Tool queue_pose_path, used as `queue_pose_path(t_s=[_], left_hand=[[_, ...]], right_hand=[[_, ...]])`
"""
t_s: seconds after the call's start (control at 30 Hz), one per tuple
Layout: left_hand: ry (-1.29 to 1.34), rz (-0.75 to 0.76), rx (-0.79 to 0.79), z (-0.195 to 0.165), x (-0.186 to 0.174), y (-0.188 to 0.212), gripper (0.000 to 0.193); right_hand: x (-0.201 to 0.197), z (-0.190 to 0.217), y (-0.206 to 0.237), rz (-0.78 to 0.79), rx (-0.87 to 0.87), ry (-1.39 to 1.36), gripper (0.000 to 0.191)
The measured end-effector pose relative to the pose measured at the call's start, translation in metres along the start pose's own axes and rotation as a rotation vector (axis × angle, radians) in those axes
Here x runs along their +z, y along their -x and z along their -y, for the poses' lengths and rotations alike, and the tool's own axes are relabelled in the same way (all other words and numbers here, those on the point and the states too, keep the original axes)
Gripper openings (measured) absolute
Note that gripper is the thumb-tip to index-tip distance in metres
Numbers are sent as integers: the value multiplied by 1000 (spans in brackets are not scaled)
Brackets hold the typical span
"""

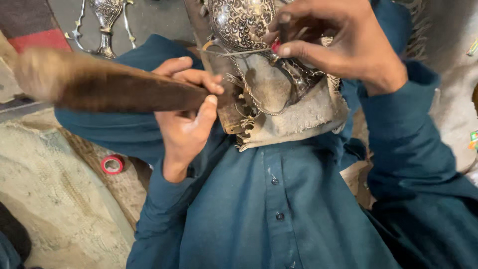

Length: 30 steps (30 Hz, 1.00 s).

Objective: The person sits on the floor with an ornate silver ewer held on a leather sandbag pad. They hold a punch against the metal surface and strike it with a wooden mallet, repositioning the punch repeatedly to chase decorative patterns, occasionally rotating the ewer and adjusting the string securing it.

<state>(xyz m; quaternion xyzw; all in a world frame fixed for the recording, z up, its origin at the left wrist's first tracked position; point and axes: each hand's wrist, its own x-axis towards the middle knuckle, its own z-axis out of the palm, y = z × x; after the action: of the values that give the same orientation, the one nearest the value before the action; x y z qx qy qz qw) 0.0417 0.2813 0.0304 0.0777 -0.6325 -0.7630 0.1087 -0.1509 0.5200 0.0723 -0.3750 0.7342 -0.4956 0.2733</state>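
Note:
My left hand (185, 115) grips a dark wooden mallet (114, 89) by its handle; the mallet's pale head is blurred at the far left. My right hand (332, 41) pinches a small dark tool with a red-tipped end (277, 46) against an ornate silver engraved vessel (241, 21). The vessel rests on a worn, frayed grey cloth pad (294, 119) against a wooden block (226, 74) in my lap. A thin wire loops over the vessel's lower part.
A second engraved silver piece with handles (105, 22) stands at the upper left on a dark surface. A small red tape ring (113, 165) lies on the floor by my left elbow. Pale cloth covers the floor at left.

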Motion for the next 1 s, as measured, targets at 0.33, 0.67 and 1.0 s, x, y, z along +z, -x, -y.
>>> queue_pose_path(t_s=[0.33, 0.67, 1.0], left_hand=[[-337, -23, -125, -7, -20, 12, 45], [-624, 15, -162, -20, -23, -4, 50], [-727, 98, 128, -38, -26, -33, 65]], right_hand=[[-10, -25, -5, 111, -13, 261, 27], [-12, -17, -6, 95, -93, 282, 45], [-12, -13, -9, 105, -142, 253, 40]])
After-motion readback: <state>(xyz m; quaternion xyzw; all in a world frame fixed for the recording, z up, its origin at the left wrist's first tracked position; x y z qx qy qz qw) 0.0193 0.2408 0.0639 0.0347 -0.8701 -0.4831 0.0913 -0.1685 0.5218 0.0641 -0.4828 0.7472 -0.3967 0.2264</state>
